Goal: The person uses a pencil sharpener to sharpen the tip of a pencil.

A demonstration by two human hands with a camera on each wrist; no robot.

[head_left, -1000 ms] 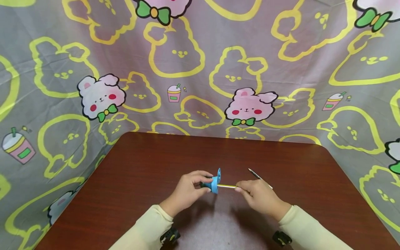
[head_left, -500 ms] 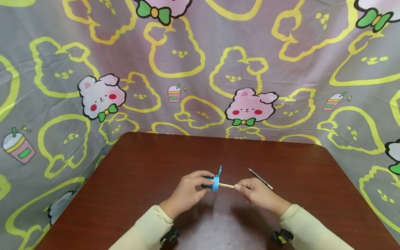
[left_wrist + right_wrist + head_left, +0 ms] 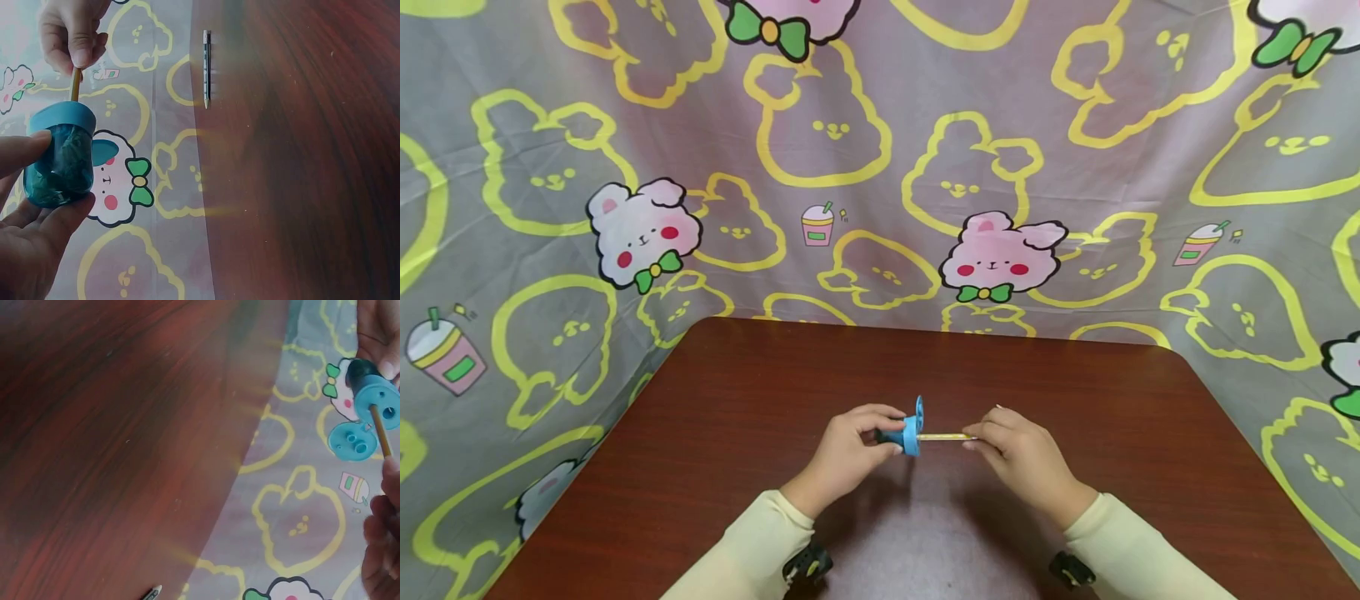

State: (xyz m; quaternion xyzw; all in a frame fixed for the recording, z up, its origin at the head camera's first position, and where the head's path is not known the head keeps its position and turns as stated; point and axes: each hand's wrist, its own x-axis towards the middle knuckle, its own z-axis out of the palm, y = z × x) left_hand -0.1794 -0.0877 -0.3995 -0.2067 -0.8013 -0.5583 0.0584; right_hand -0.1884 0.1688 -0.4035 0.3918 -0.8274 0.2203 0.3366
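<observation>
Grey cloth (image 3: 880, 75) fills the upper frame, printed with yellow rabbit outlines, pink-cheeked rabbits wearing green bows, and pink drink cups (image 3: 817, 225). Below it, a glossy reddish-brown tabletop (image 3: 760, 383) spans the lower half.

At lower centre of my head view, slightly right of the midline, is a blue pencil sharpener (image 3: 911, 437), lying sideways in the air with its face toward the right of the frame. I see the left hand (image 3: 850, 450) wrapped partway round its body, thumb on 1 side and fingers on the other. Its round lid (image 3: 352, 442) is flipped away from the face. A yellow pencil (image 3: 943, 437) runs from a hole in that face to the right hand (image 3: 1022, 458), whose thumb and fingertips pinch the far end.

Another pencil, a dark patterned pencil (image 3: 207, 69), lies on the tabletop near the top of my left wrist view, just right of centre.

As for lettering, the marks on the dark patterned pencil and beside the drink cups are too small for me to read, and so is the yellowish mark on the black unit (image 3: 807, 565) at the left wrist.

Inside the see-through teal body I find dark contents, hard to make out. The yellow pencil's inserted end is hidden. In my head view the right hand covers nearly all of the dark patterned pencil; my right wrist view cuts it off at the bottom edge and crops the 2 hands at the right.
</observation>
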